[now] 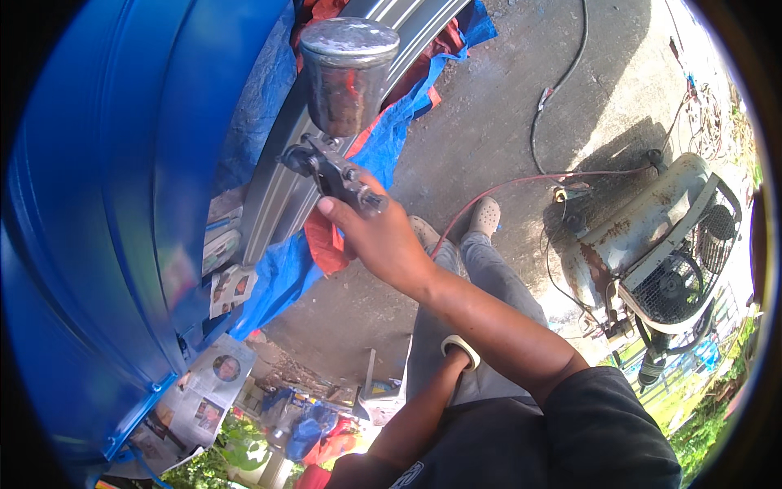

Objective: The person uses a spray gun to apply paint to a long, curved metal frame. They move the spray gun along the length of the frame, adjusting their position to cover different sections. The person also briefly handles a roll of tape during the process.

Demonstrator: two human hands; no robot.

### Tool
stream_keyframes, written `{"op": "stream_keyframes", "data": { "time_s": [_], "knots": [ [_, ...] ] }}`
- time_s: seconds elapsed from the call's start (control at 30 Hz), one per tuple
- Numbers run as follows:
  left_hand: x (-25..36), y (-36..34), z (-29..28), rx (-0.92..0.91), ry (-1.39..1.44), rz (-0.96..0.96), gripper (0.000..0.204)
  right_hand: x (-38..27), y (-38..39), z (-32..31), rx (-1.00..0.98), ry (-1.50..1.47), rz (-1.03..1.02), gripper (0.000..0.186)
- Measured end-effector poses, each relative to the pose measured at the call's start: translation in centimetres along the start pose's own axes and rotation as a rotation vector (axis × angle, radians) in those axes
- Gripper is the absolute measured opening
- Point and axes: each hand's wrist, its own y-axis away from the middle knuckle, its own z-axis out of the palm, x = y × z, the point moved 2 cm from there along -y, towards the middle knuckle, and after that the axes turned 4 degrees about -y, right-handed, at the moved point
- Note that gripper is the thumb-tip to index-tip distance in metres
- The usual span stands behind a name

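Note:
My right hand (389, 244) is closed around the handle of a spray gun (342, 181), with its thumb along the near side. On top of the gun sits a dull metal paint cup (346, 90), streaked with red and covered by a lid. The gun's nozzle end points left, toward a glossy blue curved panel (106, 204), and stays apart from it. Lower down, my left forearm (419, 407) reaches up to a cream band (462, 352) at the wrist. My left hand is mostly hidden behind my right forearm, so its fingers cannot be made out.
A grey ribbed metal strip (277, 204) runs beside the panel, over blue tarpaulin (285, 281). Newspaper sheets (199, 403) hang at lower left. At right lies a rusty white air compressor (631, 232); a red hose (521, 181) crosses the concrete floor (489, 106) near my feet.

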Motion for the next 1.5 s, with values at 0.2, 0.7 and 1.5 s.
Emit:
{"op": "stream_keyframes", "data": {
  "time_s": [0.2, 0.7, 1.5],
  "knots": [
    [8.0, 2.1, -14.9, 0.336, 0.607, -0.064, 0.01, 2.5, 6.2, -2.8, 0.136, 0.193, 0.019, 0.05],
    [3.0, 7.0, -32.5, 0.0, 0.726, 0.181, 0.061, 20.2, 9.1, 10.7, 0.394, 0.201, -0.037, 0.048],
    [-7.5, 11.6, -48.9, -0.106, 0.346, 0.279, 0.071, 37.2, 8.2, 26.3, 0.563, 0.262, -0.121, 0.036]
  ]
}}
